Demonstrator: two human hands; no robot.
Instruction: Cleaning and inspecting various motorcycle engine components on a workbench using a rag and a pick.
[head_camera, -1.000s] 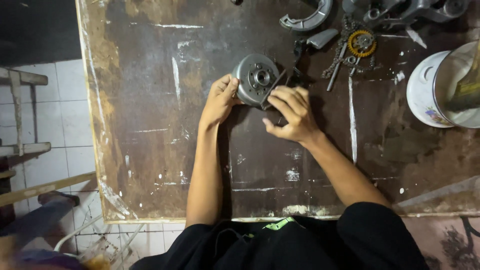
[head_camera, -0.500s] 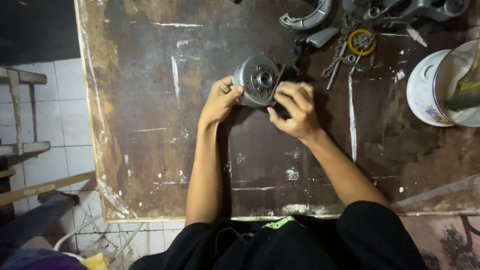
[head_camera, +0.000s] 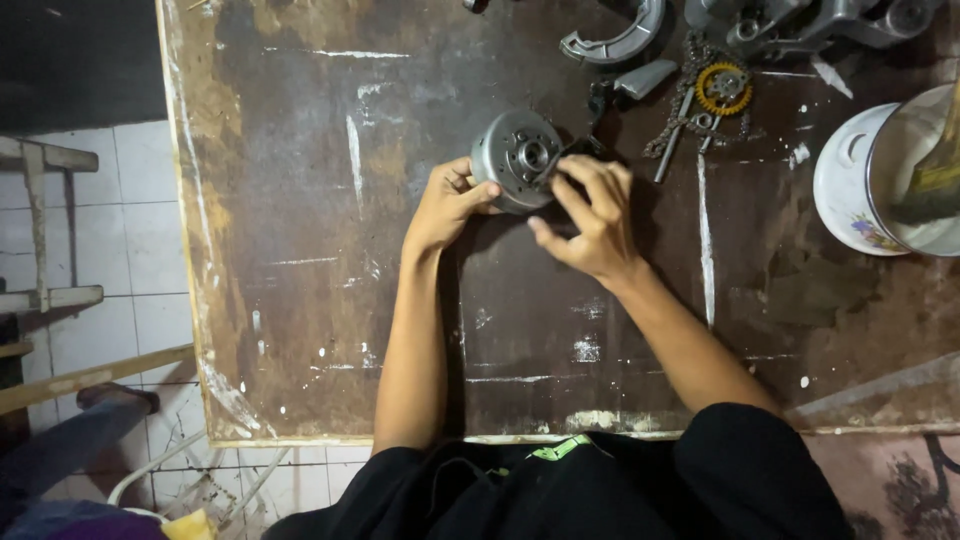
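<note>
A round grey metal rotor (head_camera: 517, 157) with a hub in its middle sits on the worn dark wooden table (head_camera: 320, 250). My left hand (head_camera: 447, 203) grips its lower left rim. My right hand (head_camera: 590, 215) rests against its right side, fingers curled over the edge and over a dark part beside it that is mostly hidden.
At the back lie a curved grey metal shoe (head_camera: 615, 40), a chain (head_camera: 680, 120) with a yellow sprocket (head_camera: 723, 87), and grey engine parts (head_camera: 810, 25). A white pot lid (head_camera: 850, 185) and a metal pot (head_camera: 920, 170) stand at right. Tiled floor and a wooden frame (head_camera: 40, 230) lie left.
The rotor has tilted and shifted slightly between my hands; my right hand has moved up onto its right edge. My left hand keeps its grip.
</note>
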